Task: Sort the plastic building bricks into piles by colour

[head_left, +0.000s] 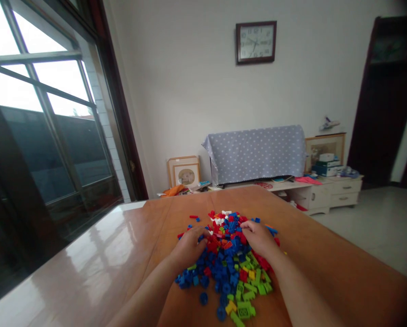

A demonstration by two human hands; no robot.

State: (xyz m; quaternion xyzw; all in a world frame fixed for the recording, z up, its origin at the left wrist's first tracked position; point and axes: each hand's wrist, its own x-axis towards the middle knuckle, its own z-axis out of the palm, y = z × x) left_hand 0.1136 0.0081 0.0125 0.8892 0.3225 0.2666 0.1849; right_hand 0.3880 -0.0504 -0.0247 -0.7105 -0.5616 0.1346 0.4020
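A heap of small plastic building bricks (223,263) lies on the wooden table in front of me, with blue in the middle, green at the near right, and red and white farther off. My left hand (191,243) rests at the heap's left side. Its fingers are half curled over red and blue bricks, with the thumb apart from them. At the far right of the heap, my right hand (259,236) has its fingertips drawn together beside red bricks (241,237). Whatever lies between those fingertips is too small to make out.
The brown table (326,277) carries a glossy reflection on its left. A few loose bricks (193,218) lie beyond the heap. Behind stand a low white cabinet (342,193), a cloth-covered object (257,154) and framed pictures (186,172). Large windows (53,113) are on the left.
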